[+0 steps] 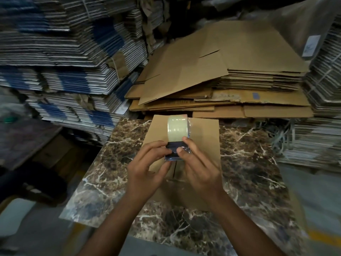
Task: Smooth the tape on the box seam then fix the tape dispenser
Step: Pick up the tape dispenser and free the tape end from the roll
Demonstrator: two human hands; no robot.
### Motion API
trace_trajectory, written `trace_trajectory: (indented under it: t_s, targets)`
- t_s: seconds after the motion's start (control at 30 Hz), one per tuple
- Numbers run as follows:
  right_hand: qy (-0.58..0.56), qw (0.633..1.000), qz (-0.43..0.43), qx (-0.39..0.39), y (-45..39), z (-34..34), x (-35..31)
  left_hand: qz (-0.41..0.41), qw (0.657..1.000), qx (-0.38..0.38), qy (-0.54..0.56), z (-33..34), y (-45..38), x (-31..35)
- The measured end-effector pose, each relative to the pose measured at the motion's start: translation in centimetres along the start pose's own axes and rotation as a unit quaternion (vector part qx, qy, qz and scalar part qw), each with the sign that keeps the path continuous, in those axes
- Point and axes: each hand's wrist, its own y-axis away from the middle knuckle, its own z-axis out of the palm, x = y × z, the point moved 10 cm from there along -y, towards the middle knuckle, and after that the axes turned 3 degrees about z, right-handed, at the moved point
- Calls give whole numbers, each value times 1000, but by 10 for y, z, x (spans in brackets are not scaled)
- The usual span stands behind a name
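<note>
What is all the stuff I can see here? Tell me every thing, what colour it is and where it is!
tape dispenser: one, dark blue, held up in both hands over the box
tape roll: one, pale yellowish clear, on the dispenser's far end
cardboard box: one, brown, flat on the table under the hands
table: one, dark brown marble pattern with white veins, centre
loose flattened cartons: one pile, brown, behind the table
bundled cartons: tall stacks, white and blue edges, left; more grey stacks at right
left hand: one, holding the dispenser's left side
right hand: one, holding its right side, thumb on top
</note>
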Motion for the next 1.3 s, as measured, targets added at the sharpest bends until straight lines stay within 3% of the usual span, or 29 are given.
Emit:
trace_trajectory:
  t_s: [0.23, 0.47, 0.57, 0.73, 0.93, 1.13, 1.3]
  targets:
    - [67, 997, -15, -30, 13, 30, -12, 48, 998, -25, -44, -2, 15, -26]
    - [43, 984, 143, -98, 36, 41, -3, 40, 998, -42, 20, 1, 29, -50]
    - [48, 978, 182, -91, 42, 37, -7, 41, 996, -56, 53, 0, 35, -55]
    - [132, 971, 189, -68, 42, 29, -19, -75, 973, -122, 180, 9, 43, -72]
    - [55, 965, 231, -109, 39, 29, -16, -55, 977, -128, 162, 8, 45, -70]
    - [26, 971, 211, -111, 40, 20, -15, -68, 981, -121, 136, 11, 38, -69]
    - [120, 977, 150, -92, 36, 19, -22, -57, 990, -89, 90, 7, 41, -65]
